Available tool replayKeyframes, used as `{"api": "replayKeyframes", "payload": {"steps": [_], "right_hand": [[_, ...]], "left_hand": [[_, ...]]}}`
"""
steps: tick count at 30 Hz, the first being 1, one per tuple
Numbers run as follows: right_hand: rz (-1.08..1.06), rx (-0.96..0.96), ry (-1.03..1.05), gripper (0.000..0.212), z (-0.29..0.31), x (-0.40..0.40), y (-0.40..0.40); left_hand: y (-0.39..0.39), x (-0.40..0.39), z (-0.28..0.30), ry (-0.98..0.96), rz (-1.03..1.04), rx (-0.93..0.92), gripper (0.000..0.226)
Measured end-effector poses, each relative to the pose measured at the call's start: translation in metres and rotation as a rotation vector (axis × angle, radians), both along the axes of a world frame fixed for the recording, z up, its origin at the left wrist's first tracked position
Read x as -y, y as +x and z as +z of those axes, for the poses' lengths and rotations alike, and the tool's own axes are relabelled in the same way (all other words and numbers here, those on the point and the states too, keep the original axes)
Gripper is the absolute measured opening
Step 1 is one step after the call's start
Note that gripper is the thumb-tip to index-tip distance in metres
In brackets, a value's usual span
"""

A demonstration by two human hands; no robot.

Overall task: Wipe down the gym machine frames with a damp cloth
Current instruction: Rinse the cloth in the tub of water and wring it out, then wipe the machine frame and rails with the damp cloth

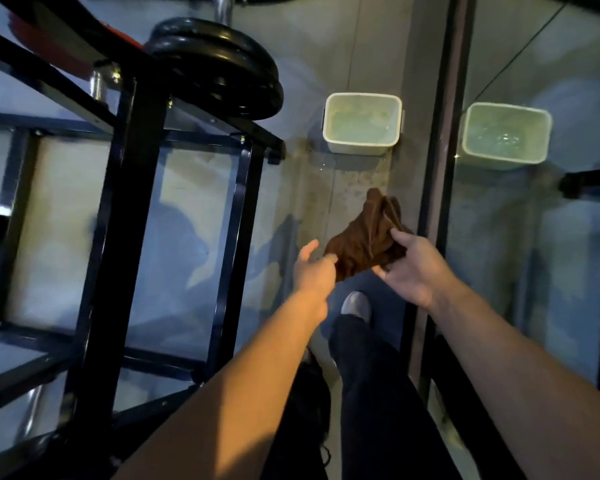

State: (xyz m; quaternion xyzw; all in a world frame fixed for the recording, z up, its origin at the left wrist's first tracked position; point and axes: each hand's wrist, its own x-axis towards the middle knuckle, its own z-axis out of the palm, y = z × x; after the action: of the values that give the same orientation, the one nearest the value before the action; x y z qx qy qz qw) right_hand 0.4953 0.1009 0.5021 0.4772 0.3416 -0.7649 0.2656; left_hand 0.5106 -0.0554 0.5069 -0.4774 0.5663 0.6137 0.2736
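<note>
Grey gym floor (343, 188) beside a mirror. Both grips closed on the brown cloth (364, 237): left hand (314, 270) pinches one edge, right hand (411, 266) the other. Soft, limp, probably wet; bunch it before wiping the black frame (132, 209).

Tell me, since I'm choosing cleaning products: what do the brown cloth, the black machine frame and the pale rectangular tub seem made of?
The brown cloth, held by both hands, looks like soft woven fabric: it bunches and folds limply. The black machine frame appears to be square metal tubing with a glossy painted finish, given its bolted joints and sheen. The pale rectangular tub is probably smooth moulded plastic, judging by its rounded rim; it holds water.
</note>
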Motion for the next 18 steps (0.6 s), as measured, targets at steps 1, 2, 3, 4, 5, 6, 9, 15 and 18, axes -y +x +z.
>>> {"api": "replayKeyframes", "payload": {"steps": [1, 2, 3, 4, 5, 6, 9, 15, 18], "right_hand": [[0.032, -0.028, 0.01, 0.035, 0.011, 0.003, 0.012], [0.07, -0.057, 0.02, 0.037, 0.023, 0.007, 0.024], [0.106, -0.079, 0.036, 0.038, 0.035, 0.011, 0.033], [0.137, -0.104, 0.047, 0.039, 0.046, 0.015, 0.043], [0.174, -0.131, 0.064, 0.042, 0.058, 0.02, 0.052], [0.215, -0.159, 0.086, 0.046, 0.072, 0.025, 0.063], [0.291, -0.231, 0.136, 0.05, 0.112, 0.039, 0.091], [0.135, -0.291, 0.153, 0.04, 0.164, 0.058, 0.131], [0.083, -0.338, 0.126, 0.041, 0.186, 0.057, 0.135]], "left_hand": [[0.008, 0.0, 0.013, -0.014, -0.105, -0.05, 0.035], [0.016, 0.0, 0.028, 0.01, -0.201, -0.086, 0.038], [0.024, 0.0, 0.045, 0.047, -0.272, -0.11, 0.046], [0.032, -0.001, 0.06, 0.089, -0.313, -0.139, 0.05], [0.042, -0.002, 0.074, 0.124, -0.342, -0.18, 0.048], [0.054, 0.0, 0.083, 0.152, -0.352, -0.219, 0.048], [0.09, 0.002, 0.096, 0.206, -0.292, -0.283, 0.028], [0.14, 0.034, 0.126, 0.374, 0.087, -0.211, 0.048], [0.167, 0.065, 0.136, 0.418, 0.357, -0.128, 0.048]]}}
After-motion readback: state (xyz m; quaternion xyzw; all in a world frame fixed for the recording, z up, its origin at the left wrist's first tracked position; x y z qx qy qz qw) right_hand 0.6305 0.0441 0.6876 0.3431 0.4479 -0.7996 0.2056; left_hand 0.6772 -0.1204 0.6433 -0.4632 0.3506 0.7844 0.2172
